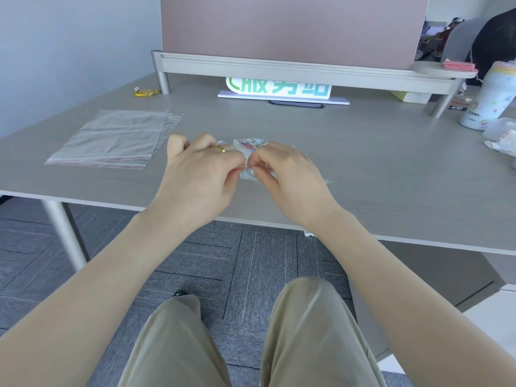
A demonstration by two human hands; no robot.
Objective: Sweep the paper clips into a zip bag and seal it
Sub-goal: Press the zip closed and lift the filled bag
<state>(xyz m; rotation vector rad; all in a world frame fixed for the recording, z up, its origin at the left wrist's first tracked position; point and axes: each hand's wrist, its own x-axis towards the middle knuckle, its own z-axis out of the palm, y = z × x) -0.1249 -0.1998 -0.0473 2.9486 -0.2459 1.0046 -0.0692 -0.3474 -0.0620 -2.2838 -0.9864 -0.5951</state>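
A small clear zip bag [249,146] lies on the grey desk [377,174] in front of me, with coloured paper clips showing through the plastic at its far end. My left hand [199,174] and my right hand [290,177] meet over its near edge. Thumb and fingertips of both hands pinch that edge where they touch. Most of the bag is hidden under my hands, so I cannot tell whether its strip is closed. A gold ring sits on a finger of my left hand.
A stack of spare clear zip bags [117,138] lies on the desk to the left. A green-lettered sign [282,89] stands under the rear shelf [279,67]. A printed bottle [488,99] and crumpled white plastic [502,141] sit at the right. A yellow wrapper [144,92] lies far left.
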